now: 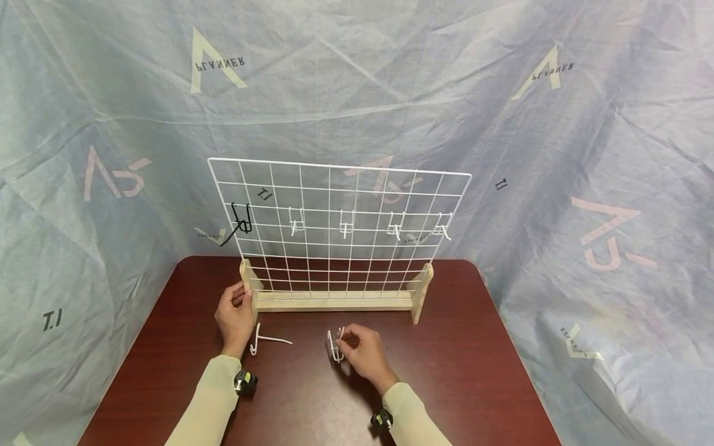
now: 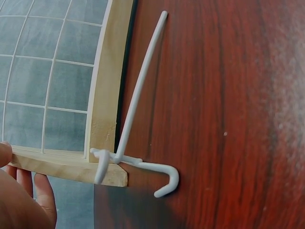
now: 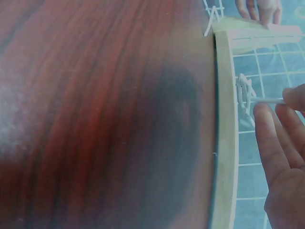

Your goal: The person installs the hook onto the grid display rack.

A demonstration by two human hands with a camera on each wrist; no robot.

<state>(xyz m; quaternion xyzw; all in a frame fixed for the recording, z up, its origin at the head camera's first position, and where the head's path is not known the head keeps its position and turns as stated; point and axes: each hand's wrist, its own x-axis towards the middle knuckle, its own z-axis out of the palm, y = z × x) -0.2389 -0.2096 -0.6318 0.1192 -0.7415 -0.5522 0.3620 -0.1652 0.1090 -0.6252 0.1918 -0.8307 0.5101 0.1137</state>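
Note:
My left hand [image 1: 234, 316] grips the left wooden leg [image 2: 71, 168] of the stand, thumb on one face and fingers on the other. Between thumb and fingertips of my right hand [image 1: 365, 350] is a white wire hook [image 3: 244, 90], pinched by its rod above the table in front of the stand. Upright in the stand is a white wire grid [image 1: 329, 186]. Several white hooks [image 1: 346, 224] hang in a row across it, and a black hook [image 1: 243, 226] hangs at its left edge. Another white hook [image 2: 143, 83] lies beside my left wrist.
A dark red wooden table [image 1: 474, 371] bears the stand, with its rounded far corners behind it. The stand's wooden crossbar [image 1: 334, 305] runs low between the two legs. Pale printed cloth [image 1: 346, 74] encloses the table at the back and sides.

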